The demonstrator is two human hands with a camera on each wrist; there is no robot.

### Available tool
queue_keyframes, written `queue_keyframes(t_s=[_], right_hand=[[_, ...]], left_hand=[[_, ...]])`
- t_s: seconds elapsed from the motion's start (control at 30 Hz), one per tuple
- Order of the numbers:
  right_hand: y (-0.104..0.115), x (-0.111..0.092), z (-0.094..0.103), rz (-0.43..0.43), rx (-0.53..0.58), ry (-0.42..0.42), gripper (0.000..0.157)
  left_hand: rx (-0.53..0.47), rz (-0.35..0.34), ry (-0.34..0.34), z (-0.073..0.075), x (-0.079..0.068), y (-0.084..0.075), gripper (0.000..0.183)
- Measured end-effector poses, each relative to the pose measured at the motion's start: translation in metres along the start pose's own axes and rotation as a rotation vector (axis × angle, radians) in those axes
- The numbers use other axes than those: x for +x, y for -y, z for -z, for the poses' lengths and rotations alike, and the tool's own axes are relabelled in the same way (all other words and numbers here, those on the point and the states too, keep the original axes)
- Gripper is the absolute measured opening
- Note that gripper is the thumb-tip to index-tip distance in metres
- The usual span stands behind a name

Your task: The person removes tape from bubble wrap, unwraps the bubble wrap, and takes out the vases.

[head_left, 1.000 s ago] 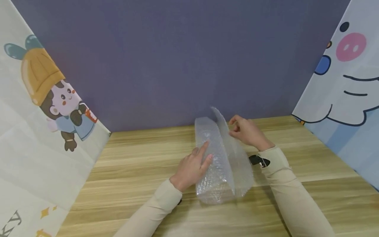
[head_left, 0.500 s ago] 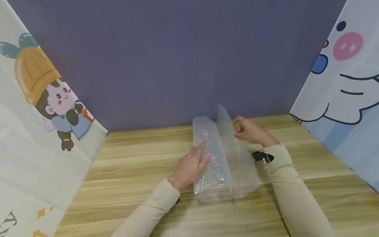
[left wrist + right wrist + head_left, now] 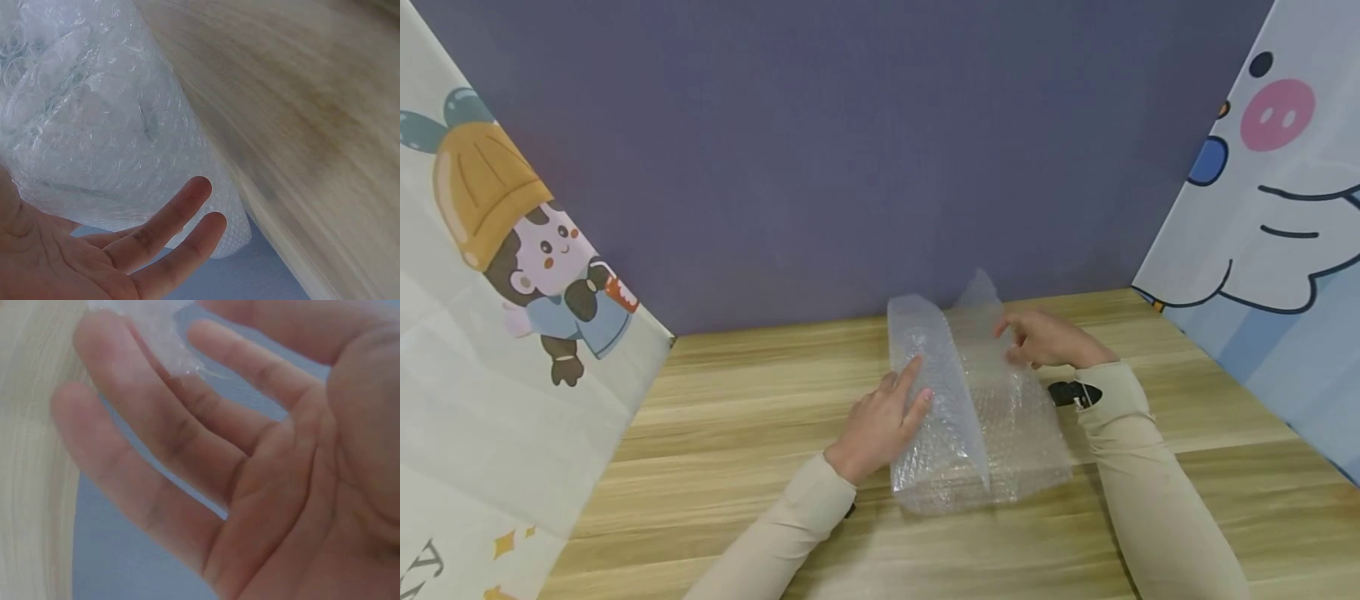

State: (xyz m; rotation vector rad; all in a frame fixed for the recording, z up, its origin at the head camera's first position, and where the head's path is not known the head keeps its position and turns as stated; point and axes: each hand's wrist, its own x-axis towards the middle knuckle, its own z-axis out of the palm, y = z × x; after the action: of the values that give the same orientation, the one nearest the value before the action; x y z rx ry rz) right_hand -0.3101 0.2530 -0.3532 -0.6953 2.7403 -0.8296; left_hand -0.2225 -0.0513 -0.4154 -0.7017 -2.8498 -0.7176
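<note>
A clear bubble wrap sheet (image 3: 936, 450) lies folded on the table in the head view, its left part doubled over and its right flap spread flat. My left hand (image 3: 872, 429) rests on the folded part, index finger and thumb stretched out over it. In the left wrist view the bubble wrap (image 3: 106, 131) passes above the loosely extended fingers (image 3: 181, 256). My right hand (image 3: 1048, 340) is at the flap's upper right edge, index finger and thumb apart. A corner of the wrap (image 3: 159, 334) shows behind the relaxed fingers of the right hand (image 3: 250, 481) in its wrist view.
The wood-grain table (image 3: 760, 400) meets a dark blue-grey panel (image 3: 820, 167) just behind the wrap. Side panels with cartoon prints stand left (image 3: 467, 333) and right (image 3: 1262, 350). A black strap (image 3: 1075, 393) sits at the right cuff.
My right hand has moved right and slightly down, and its thumb and index finger have parted. The wrap's right flap has opened out rightward and lies lower. My left hand has barely moved.
</note>
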Motion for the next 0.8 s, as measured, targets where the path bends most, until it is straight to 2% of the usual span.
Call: queue_keyframes(t_s=[0.27,0.6,0.8], right_hand=[[-0.008,0.003,-0.002,-0.074,0.094,0.074,0.033],[-0.019,0.006,-0.009,-0.049,0.119,0.057,0.032],[-0.027,0.007,-0.012,-0.027,0.134,0.026,0.029]], left_hand=[[0.006,-0.003,-0.006,-0.002,0.001,0.001,0.068],[0.002,-0.016,-0.002,-0.002,-0.002,0.002,0.068],[0.009,-0.026,-0.022,-0.004,0.000,0.002,0.068]])
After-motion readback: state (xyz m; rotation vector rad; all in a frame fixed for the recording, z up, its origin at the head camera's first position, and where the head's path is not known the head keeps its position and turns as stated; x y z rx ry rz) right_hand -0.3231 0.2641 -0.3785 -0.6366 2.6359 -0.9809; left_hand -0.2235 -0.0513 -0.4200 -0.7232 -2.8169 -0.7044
